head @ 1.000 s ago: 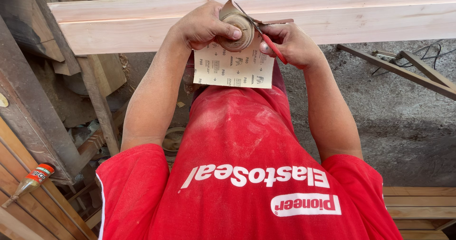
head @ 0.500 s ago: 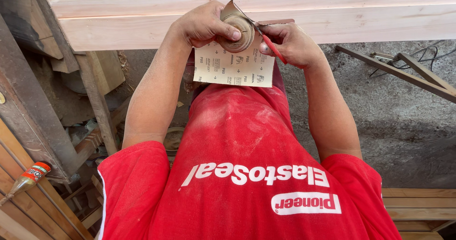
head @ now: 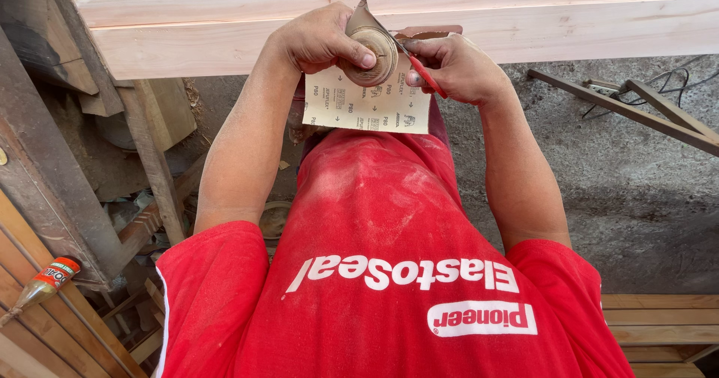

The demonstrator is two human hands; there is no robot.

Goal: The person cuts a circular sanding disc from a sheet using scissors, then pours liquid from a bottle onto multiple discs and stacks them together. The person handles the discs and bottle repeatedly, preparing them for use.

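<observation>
At the far left, a small bottle with an orange cap (head: 41, 287) lies tilted against slatted wood panels (head: 45, 325), below a dark slanted beam (head: 45, 176). To the right of it, an upright wooden post (head: 153, 161) stands under two long pale planks (head: 225, 41) that run side by side across the top of the view. The left hand (head: 318, 40) is raised in front of the planks; its fingers and thumb are pressed together around a round sanding disc (head: 371, 55), pinching it with a sheet of sandpaper (head: 367, 105). The sheet's pale printed backing faces the camera and hangs down below both hands, above the chest of the red shirt (head: 374, 236); its top corner folds up over the disc into a point. The disc sits between the two hands, just in front of the lower plank's edge. Just beside it, the right hand (head: 453, 67) is closed, pinching a slim red-handled tool (head: 427, 75) whose tip meets the sheet at the rim of the disc; whether it is a blade or a pencil cannot be determined. A brown patch (head: 434, 31) shows on the plank behind this hand. Further right, thin wooden strips (head: 636, 112) lie on the grey concrete floor (head: 599, 191), and stacked boards (head: 659, 318) occupy the lower right corner.
</observation>
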